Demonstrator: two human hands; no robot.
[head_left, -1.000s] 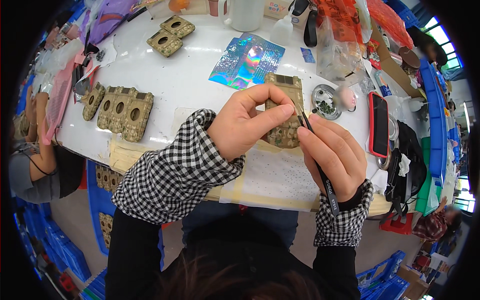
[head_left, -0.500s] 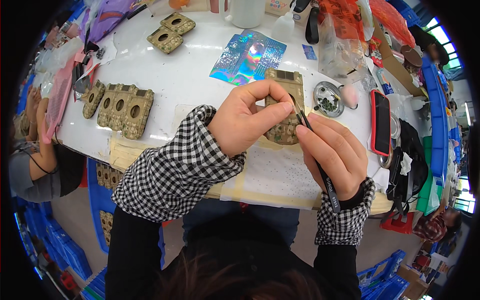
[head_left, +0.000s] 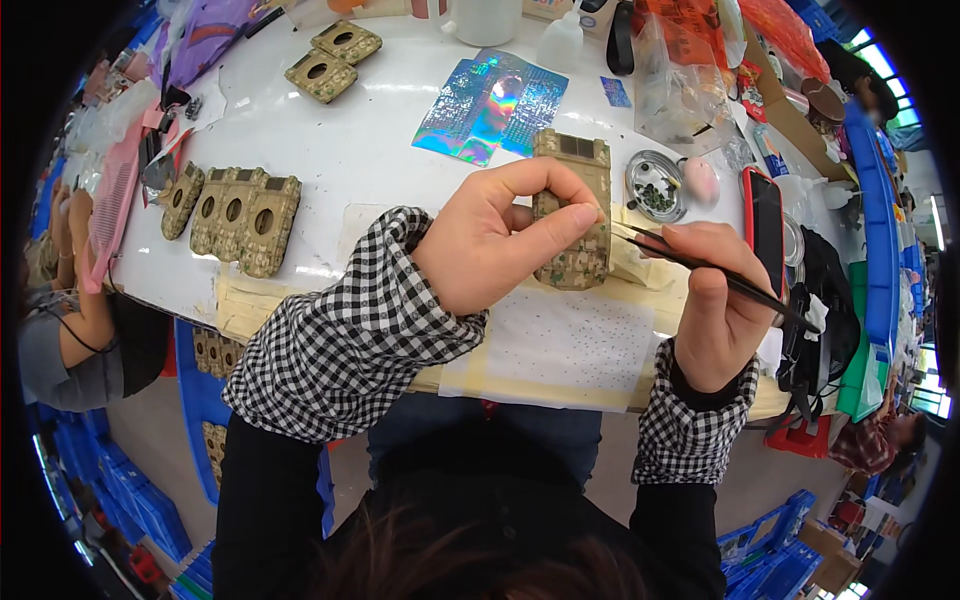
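A camouflage-patterned model tank hull [head_left: 581,262] lies on the table in front of me. My left hand [head_left: 490,240] hovers over its left side, thumb and forefinger pinched together above the hull. Whatever sits between those fingertips is too small to make out. Black tweezers [head_left: 772,301] are in my right hand [head_left: 722,318], just right of the hull. Their slim tips point left toward the hull and stand slightly apart, with nothing visible between them. Beyond them is a round clear dish [head_left: 655,187] holding tiny dark green pieces.
Several similar camouflage hulls [head_left: 268,228] stand in a row at the left, two more [head_left: 345,42] farther back. A shiny holographic sheet [head_left: 492,108] lies behind my left hand. White dotted paper [head_left: 560,345] is taped at the front edge. A red-cased phone [head_left: 765,225] is at right.
My right hand has moved right and turned, drawing the tweezers' tips away from my left fingertips. My left hand keeps its pinch over the hull. The view has shifted slightly.
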